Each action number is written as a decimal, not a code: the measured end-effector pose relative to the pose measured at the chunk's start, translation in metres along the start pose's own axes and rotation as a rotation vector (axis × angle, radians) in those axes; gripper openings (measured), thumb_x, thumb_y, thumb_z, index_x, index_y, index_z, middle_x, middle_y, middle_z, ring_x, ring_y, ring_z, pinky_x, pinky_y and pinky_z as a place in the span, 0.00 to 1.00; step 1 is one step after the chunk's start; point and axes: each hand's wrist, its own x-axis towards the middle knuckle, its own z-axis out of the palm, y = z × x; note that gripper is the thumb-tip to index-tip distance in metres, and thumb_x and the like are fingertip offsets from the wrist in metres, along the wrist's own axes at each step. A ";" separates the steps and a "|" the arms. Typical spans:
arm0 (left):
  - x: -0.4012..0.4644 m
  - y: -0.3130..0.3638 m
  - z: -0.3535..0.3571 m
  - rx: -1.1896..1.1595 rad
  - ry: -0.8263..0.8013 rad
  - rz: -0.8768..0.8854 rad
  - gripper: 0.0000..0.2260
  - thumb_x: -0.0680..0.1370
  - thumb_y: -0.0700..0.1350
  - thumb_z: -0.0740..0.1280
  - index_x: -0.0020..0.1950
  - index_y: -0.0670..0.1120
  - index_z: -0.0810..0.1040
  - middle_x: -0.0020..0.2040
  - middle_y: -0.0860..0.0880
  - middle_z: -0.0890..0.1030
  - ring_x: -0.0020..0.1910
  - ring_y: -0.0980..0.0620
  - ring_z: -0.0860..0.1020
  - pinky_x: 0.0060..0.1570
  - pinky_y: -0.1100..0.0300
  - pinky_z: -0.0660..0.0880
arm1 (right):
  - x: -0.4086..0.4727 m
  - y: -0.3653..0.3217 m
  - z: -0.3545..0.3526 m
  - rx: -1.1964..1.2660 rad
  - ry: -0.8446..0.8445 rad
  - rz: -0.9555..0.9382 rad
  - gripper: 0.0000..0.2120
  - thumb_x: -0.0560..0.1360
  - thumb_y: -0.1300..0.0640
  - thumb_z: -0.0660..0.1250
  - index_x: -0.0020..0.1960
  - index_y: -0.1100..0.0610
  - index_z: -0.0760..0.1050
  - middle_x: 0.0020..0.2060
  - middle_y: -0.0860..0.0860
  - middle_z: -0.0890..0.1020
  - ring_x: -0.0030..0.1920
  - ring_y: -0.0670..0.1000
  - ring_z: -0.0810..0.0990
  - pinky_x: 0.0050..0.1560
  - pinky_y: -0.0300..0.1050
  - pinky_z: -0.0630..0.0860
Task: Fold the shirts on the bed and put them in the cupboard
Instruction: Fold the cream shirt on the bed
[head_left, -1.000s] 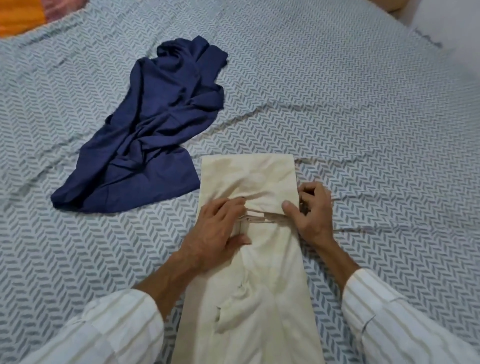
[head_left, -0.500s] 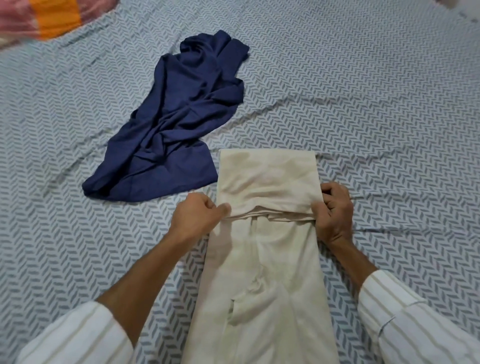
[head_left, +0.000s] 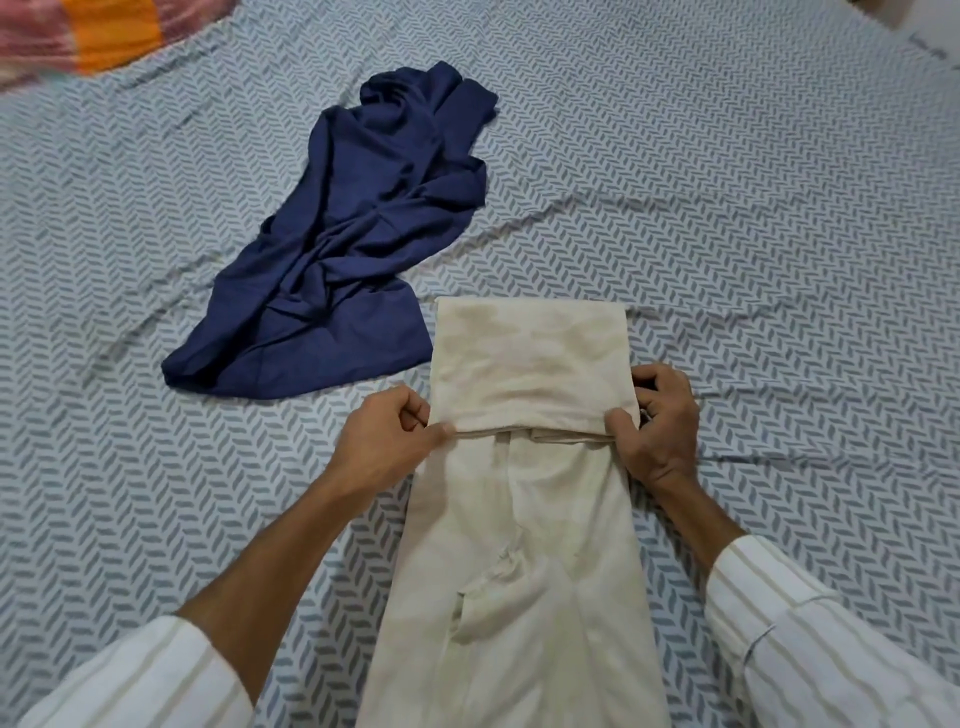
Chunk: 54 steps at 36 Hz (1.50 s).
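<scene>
A cream shirt (head_left: 530, 545) lies in a long narrow strip on the bed, its far end folded back toward me into a flat panel. My left hand (head_left: 387, 436) pinches the left corner of that folded edge between thumb and curled fingers. My right hand (head_left: 657, 426) grips the right corner the same way. A dark blue shirt (head_left: 353, 249) lies crumpled and unfolded on the bed, up and to the left of the cream one, its lower edge close beside the cream panel.
The bed is covered by a sheet (head_left: 779, 208) with a grey-blue herringbone print, creased in places. A red and orange cloth (head_left: 98, 36) lies at the far left corner. A pale wall edge shows at the top right. No cupboard is in view.
My left hand has moved from lying flat on the shirt's middle to pinching the left corner of the folded edge. My right hand stays at the right corner. The view has shifted left.
</scene>
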 end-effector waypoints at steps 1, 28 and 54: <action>0.001 -0.002 0.000 0.006 0.002 0.015 0.12 0.73 0.53 0.78 0.43 0.48 0.78 0.33 0.53 0.78 0.32 0.54 0.74 0.33 0.59 0.70 | 0.000 0.000 0.000 -0.006 -0.005 0.006 0.20 0.65 0.48 0.63 0.40 0.64 0.84 0.46 0.54 0.79 0.50 0.56 0.74 0.47 0.43 0.67; 0.003 -0.012 -0.021 -0.323 -0.111 0.074 0.15 0.81 0.50 0.69 0.46 0.37 0.78 0.35 0.47 0.78 0.34 0.51 0.76 0.38 0.55 0.71 | 0.001 -0.012 -0.024 0.227 -0.135 0.394 0.25 0.68 0.40 0.70 0.49 0.62 0.77 0.41 0.43 0.81 0.42 0.45 0.81 0.43 0.49 0.77; 0.107 0.047 0.004 -0.229 0.113 -0.023 0.12 0.73 0.48 0.78 0.53 0.48 0.82 0.49 0.51 0.82 0.48 0.51 0.78 0.40 0.61 0.74 | 0.077 0.011 0.013 0.063 -0.089 0.323 0.21 0.77 0.55 0.73 0.36 0.48 0.62 0.36 0.46 0.65 0.36 0.47 0.67 0.37 0.35 0.64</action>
